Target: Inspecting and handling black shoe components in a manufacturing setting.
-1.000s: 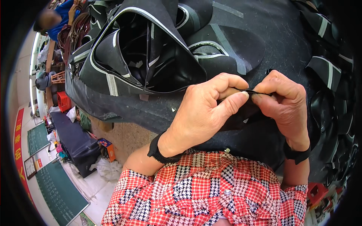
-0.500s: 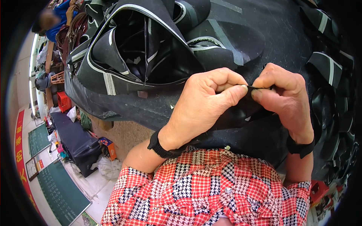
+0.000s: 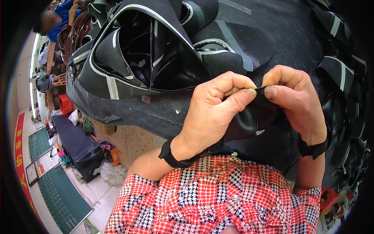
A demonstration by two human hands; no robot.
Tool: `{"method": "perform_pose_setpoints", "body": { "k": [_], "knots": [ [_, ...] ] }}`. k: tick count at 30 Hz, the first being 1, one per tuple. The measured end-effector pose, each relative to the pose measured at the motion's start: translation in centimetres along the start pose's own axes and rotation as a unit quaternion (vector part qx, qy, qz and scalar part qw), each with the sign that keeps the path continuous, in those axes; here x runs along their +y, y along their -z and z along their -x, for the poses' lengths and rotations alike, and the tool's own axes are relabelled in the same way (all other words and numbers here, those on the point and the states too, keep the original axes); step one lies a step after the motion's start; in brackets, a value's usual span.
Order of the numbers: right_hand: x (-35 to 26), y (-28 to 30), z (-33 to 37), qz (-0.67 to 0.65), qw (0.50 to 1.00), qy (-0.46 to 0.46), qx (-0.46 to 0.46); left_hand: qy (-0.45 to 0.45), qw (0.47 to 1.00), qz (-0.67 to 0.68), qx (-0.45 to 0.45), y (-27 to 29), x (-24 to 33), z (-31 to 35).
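My left hand (image 3: 216,111) pinches the edge of a black leather piece (image 3: 246,124) between thumb and forefinger. Close beside it, my right hand (image 3: 298,99) pinches the same edge, leaving a short stretch of it between the thumbs. The rest of the piece hangs below the fingers, smooth and shiny, partly hidden by my left hand. Beyond my hands lies a flat black piece (image 3: 255,41) with a grey strip across it. To its left sits a large open black leather piece (image 3: 105,84), edged with a white strip, with others nested inside it.
The black-covered work table (image 3: 288,31) stretches under everything. More black pieces (image 3: 337,72) with white strips pile up along the right. At the far left are a person in blue (image 3: 62,19), a red crate (image 3: 66,104), a dark padded bench (image 3: 76,140) and a green board (image 3: 64,199).
My right thumb has shifted slightly and its nail now shows more. Between the thumbs more of the edge is visible, and the hanging part below has turned to show its shiny face.
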State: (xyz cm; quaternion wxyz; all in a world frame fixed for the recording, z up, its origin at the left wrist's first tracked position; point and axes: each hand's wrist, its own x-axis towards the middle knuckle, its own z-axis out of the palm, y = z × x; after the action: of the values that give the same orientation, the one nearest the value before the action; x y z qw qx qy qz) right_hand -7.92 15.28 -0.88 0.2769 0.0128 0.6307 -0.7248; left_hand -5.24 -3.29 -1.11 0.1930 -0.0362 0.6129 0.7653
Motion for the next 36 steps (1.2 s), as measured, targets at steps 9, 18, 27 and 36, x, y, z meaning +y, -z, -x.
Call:
{"method": "perform_pose_setpoints", "body": {
  "k": [9,18,27,36],
  "knots": [
    [0.9,0.3,-0.1,-0.046,0.997,0.044,-0.043,0.059,0.974,0.216,0.045,-1.4,-1.3,0.3],
    [-1.1,-0.6,-0.5,0.020,0.999,-0.034,-0.018,-0.002,0.997,0.050,0.065,-1.2,-1.2,0.5],
    [-0.8,0.4,-1.5,-0.047,0.989,-0.020,-0.139,0.102,0.975,0.194,-0.044,0.1,0.7,0.4],
    [-1.7,-1.4,5.2,0.115,0.959,0.139,0.221,0.072,0.970,0.230,0.027,0.0,2.4,3.2]
  ]
}}
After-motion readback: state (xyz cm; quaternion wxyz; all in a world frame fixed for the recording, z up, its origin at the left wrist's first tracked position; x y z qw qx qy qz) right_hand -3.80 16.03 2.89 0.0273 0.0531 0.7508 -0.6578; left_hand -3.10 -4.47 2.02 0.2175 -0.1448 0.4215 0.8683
